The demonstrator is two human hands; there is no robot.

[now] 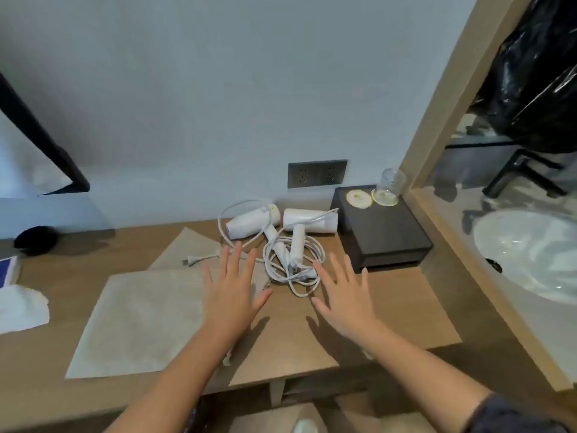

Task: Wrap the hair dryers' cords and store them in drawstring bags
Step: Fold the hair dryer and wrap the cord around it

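- Head view: left hand [232,295] and right hand [343,300] spread flat, gripping nothing;
- hair dryers [249,221] and tangled cords [290,270] just beyond, between both hands;
- drawstring bags [140,320] on worktop [390,307], leftward.

A glass [388,185] stands on a black box [384,235] near a wall socket [317,173]; a sink [530,251] lies right

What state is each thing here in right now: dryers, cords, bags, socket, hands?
Left hair dryer: lying down, unbagged.
Right hair dryer: lying down, unbagged.
Cords: loose and tangled, unwrapped.
Near drawstring bag: flat on the counter.
Far drawstring bag: flat, a plug on it.
Wall socket: nothing plugged in.
Left hand: open, holding nothing.
Right hand: open, holding nothing.
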